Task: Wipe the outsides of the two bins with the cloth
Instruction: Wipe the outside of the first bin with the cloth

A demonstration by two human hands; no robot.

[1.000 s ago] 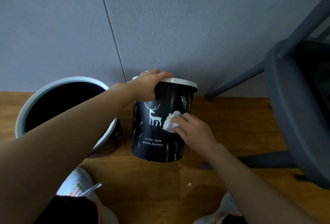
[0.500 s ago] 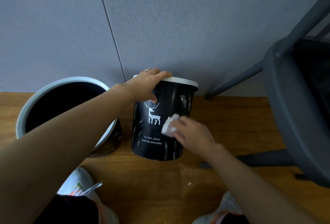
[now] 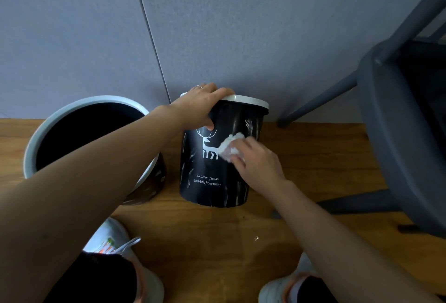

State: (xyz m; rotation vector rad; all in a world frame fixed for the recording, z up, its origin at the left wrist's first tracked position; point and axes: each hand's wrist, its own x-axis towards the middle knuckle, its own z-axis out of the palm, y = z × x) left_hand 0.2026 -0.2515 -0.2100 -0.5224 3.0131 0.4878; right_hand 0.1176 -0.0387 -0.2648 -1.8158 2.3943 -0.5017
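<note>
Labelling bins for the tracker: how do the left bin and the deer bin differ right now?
The left bin shows its open dark inside, and no hand is seen touching it. The deer bin shows mostly its side, with a white deer and lettering; the left hand grips its rim and the right hand presses the cloth on its wall. The left bin looks wider, though it stands nearer. Both are black with pale rims, on the wooden floor.

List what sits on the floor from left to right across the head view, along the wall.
Large open black bin with pale rim → smaller black deer-print bin with white rim, gripped at the top by the left hand → crumpled white cloth under the right hand → dark grey chair.
</note>
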